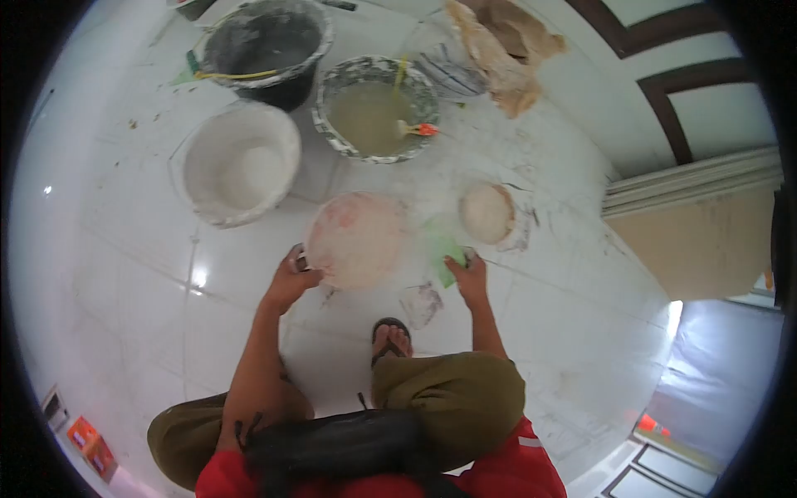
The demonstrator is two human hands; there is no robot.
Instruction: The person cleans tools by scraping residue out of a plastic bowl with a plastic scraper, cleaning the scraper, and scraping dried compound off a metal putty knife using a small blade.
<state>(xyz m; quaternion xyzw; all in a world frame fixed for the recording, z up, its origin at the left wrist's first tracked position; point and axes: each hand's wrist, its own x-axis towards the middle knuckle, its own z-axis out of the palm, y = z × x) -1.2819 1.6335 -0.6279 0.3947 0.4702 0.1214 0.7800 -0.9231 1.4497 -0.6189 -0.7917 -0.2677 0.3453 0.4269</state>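
A round pinkish basin (pixel 314 226) sits on the floor in front of me, its inside coated with pale powder. My left hand (pixel 299 279) grips the near-left rim of this basin. Pinched between the fingers of my right hand (pixel 468 272) is a flat light-green plastic piece (pixel 448 256), its far end smeared by motion or dust beside the basin. Just beyond that hand stands a small round container (pixel 488 213) of whitish powder. A crumpled clear plastic bag (pixel 422 304) lies between my right hand and my foot.
Farther off are a white bucket (pixel 193 184), a dark bucket (pixel 217 31) with a yellow handle, and a splattered tub (pixel 324 112) of murky liquid with a brush (pixel 415 129). A torn paper sack (pixel 510 50) lies beyond. Stacked boards (pixel 693 241) lean at right.
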